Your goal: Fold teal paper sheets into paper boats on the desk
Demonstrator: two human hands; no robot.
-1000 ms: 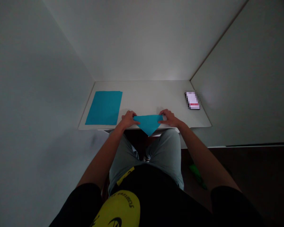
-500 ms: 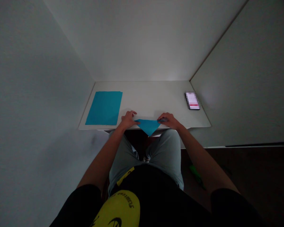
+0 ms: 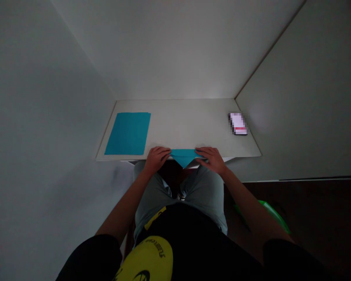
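A folded sheet of blue paper [image 3: 183, 157] lies at the table's front edge, with a flat band along its top and a pointed tip hanging over the edge. My left hand [image 3: 157, 158] grips its left end, fingers together on top and the thumb hidden. At the right end, my right hand [image 3: 212, 158] has its fingers pressed on the band and its thumb below, near the front edge. Parts of both paper ends are covered by my fingers.
A stack of blue paper [image 3: 128, 134] lies on the left of the white table [image 3: 187, 121]. A phone [image 3: 238, 123], blurred out, rests at the right. Walls enclose the back and sides. A green object [image 3: 273, 214] is on the dark floor at right.
Both hands have turned so their fingers lie over the paper's top edge. A folded band now shows along that edge, above the hanging tip.
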